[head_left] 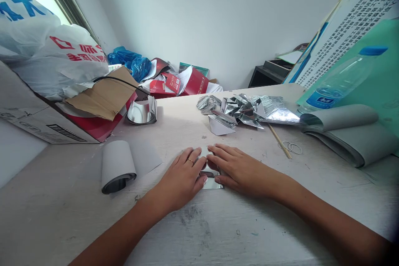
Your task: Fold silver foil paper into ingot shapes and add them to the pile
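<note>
**A:** What's going on at the table (52, 212)?

**B:** A small silver sheet (212, 183), probably foil, lies near the front edge, partly under the left hand (181, 174) and the right hand (240, 170). Both hands lie flat over it, so this looks like a pressing step, perhaps on a fold.

**A:** How do the grips stand?

**B:** They're close together, fingertips almost meeting, but they hide most of the sheet. I can't tell whether either one is clamped on it.

**A:** What does the next move call for?

**B:** Going by the heap of creased silver folds (237, 112) ahead of the hands, I'd say a firm, even crease across the sheet.

**A:** Any containers?

**B:** The cardboard box (40, 122) on the left holds red card and a brown flap, with a white plastic sack (59, 62) above it. On the right, the plastic water bottle (330, 87) lies on its side with a little water inside.
</note>
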### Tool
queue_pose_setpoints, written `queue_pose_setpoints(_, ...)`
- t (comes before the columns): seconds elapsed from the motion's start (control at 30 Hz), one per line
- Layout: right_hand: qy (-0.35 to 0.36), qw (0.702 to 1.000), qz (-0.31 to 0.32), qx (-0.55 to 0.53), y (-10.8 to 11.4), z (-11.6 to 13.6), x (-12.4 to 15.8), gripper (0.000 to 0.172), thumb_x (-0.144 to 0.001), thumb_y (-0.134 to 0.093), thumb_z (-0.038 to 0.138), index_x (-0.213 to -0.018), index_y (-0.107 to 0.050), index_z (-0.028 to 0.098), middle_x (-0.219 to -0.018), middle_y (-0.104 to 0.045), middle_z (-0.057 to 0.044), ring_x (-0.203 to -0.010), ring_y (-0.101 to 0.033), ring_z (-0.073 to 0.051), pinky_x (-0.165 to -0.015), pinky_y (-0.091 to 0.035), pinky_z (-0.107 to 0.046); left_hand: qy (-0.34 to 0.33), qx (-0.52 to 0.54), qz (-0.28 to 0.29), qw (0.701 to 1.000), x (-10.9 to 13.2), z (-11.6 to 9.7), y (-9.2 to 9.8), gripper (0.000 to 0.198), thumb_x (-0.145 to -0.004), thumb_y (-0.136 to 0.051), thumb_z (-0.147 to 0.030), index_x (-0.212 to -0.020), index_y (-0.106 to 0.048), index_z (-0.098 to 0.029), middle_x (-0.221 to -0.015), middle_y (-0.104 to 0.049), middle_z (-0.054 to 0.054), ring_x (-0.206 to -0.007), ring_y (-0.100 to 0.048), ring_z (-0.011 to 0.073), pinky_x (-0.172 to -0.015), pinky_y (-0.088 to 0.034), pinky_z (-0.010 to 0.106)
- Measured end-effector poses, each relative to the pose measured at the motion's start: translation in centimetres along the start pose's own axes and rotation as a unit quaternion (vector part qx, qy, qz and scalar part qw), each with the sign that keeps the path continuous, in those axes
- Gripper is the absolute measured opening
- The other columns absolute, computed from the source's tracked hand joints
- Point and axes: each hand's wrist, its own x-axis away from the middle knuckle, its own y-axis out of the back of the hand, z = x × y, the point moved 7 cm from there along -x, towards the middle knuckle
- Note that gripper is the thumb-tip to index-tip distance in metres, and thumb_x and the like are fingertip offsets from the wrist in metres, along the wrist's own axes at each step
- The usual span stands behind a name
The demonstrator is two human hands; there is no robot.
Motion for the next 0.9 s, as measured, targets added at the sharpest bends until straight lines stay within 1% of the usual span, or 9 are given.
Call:
queue_pose_setpoints(0.13, 0.000, 1.000, 0.000, -0.001, 0.04, 0.06, -0.13, 0.051, -0.097, -0.048, 0.044, -0.141, -0.048, 0.019, -0.154, -0.037, -0.014, -0.145, -0.032, -0.030, -0.117, -0.035, -0.051, -0.004, 0.000, -0.011, 1.000, 0.05, 0.04, 0.00, 0.028, -0.096, -0.054, -0.032, -0.123, -0.052, -0.024, -0.150, -0.043, 0.008, -0.141, -0.034, 0.0296, -0.111, -0.039, 0.052)
queue_pose_setpoints(0.27, -0.006, 1.000, 0.006, -0.003, 0.00, 0.02, -0.15, 0.051, -0.097, -0.048, 0.044, -0.141, -0.048, 0.019, -0.155, -0.036, -0.015, -0.146, -0.032, -0.030, -0.117, -0.035, -0.051, 0.000, -0.001, -0.001, 1.000, 0.01, -0.02, -0.04, 0.027, -0.096, -0.054, -0.031, -0.122, -0.052, -0.023, -0.150, -0.043, 0.008, -0.141, -0.034, 0.0293, -0.112, -0.038, 0.051)
queue_pose_setpoints(0.63, 0.006, 1.000, -0.008, 0.004, -0.06, 0.04, -0.06, 0.051, -0.097, -0.048, 0.043, -0.141, -0.049, 0.018, -0.154, -0.037, -0.015, -0.145, -0.033, -0.031, -0.117, -0.036, -0.054, 0.001, 0.004, 0.005, 1.000, -0.08, -0.23, 0.22, 0.027, -0.096, -0.054, -0.030, -0.122, -0.051, -0.023, -0.149, -0.043, 0.009, -0.142, -0.034, 0.0300, -0.113, -0.038, 0.053)
queue_pose_setpoints(0.9, -0.004, 1.000, 0.005, -0.002, 0.11, 0.16, -0.10, 0.050, -0.097, -0.048, 0.043, -0.140, -0.050, 0.018, -0.154, -0.036, -0.015, -0.145, -0.032, -0.031, -0.117, -0.035, -0.053, 0.003, -0.007, 0.012, 1.000, 0.01, -0.05, -0.07, 0.027, -0.098, -0.051, -0.032, -0.123, -0.051, -0.023, -0.151, -0.040, 0.008, -0.143, -0.032, 0.0301, -0.114, -0.036, 0.051)
